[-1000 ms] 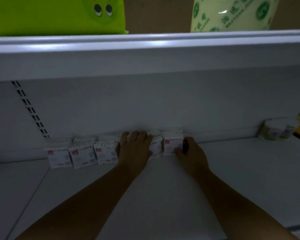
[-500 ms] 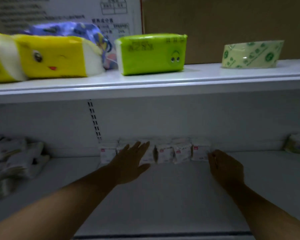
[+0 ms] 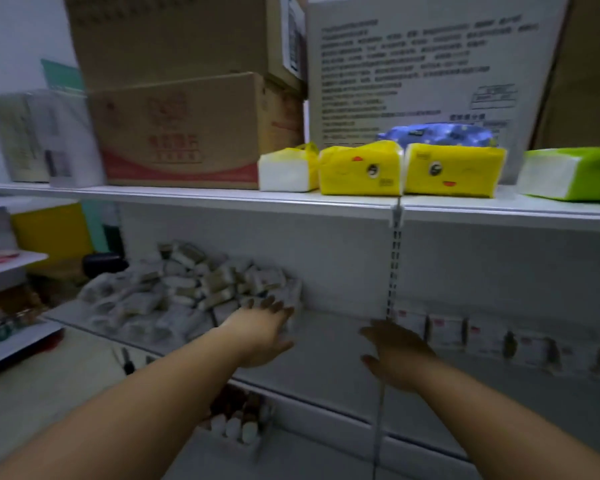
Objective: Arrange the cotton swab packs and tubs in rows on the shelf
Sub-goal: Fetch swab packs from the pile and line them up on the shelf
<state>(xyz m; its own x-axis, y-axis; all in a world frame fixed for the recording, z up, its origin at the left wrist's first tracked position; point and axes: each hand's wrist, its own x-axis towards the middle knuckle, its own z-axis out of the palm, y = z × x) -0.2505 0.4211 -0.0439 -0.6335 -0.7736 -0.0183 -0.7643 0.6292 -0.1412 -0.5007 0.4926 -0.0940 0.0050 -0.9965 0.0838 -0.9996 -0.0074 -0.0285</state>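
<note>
Left hand (image 3: 257, 329) flat, fingers straight, tips at the right edge of a loose heap of small packs (image 3: 174, 292), centre-left on the shelf (image 3: 326, 365); contact unclear from blur. Right hand (image 3: 394, 348) spread wide, holding nothing, just left of the row of cotton swab packs (image 3: 485, 339) lower right.

I'm standing in a small shop or its stockroom, going by the stock. White metal boards are hanging off a slotted upright (image 3: 394, 268), retail style. Yellow tissue packs (image 3: 361, 173) and a green tissue pack (image 3: 575, 176) are sitting on the upper shelf (image 3: 187, 195), with cardboard boxes (image 3: 187, 133) stacking up beside them. A loose pile of identical swab packs (image 3: 174, 292) is lying on the middle shelf (image 3: 326, 344), and a row of swab packs (image 3: 445, 329) is standing along its back. Small bottles (image 3: 238, 426) are lining the shelf below. Another shelf unit (image 3: 18, 344) is showing at left.
</note>
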